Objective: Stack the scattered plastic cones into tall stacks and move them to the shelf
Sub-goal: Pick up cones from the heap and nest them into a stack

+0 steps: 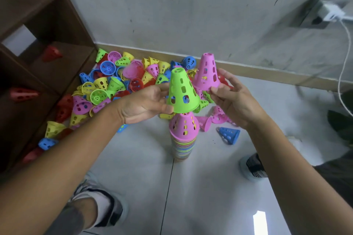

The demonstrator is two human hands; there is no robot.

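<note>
A tall stack of cones (183,139) stands on the floor in the middle, topped by a pink cone. My left hand (145,104) grips a green cone (181,91) by its rim, upright, just above the stack's top. My right hand (231,99) pinches a pink cone (207,72) at its rim, held upright to the right of the green one and higher. A heap of loose cones (118,80) in pink, yellow, green, blue and red lies against the wall and the shelf.
A brown wooden shelf (47,30) stands at the left with a few red cones (51,53) on its boards. A blue cone (229,134) lies alone right of the stack. My feet in shoes (107,206) are on the floor below. A white cable (343,59) hangs at the right wall.
</note>
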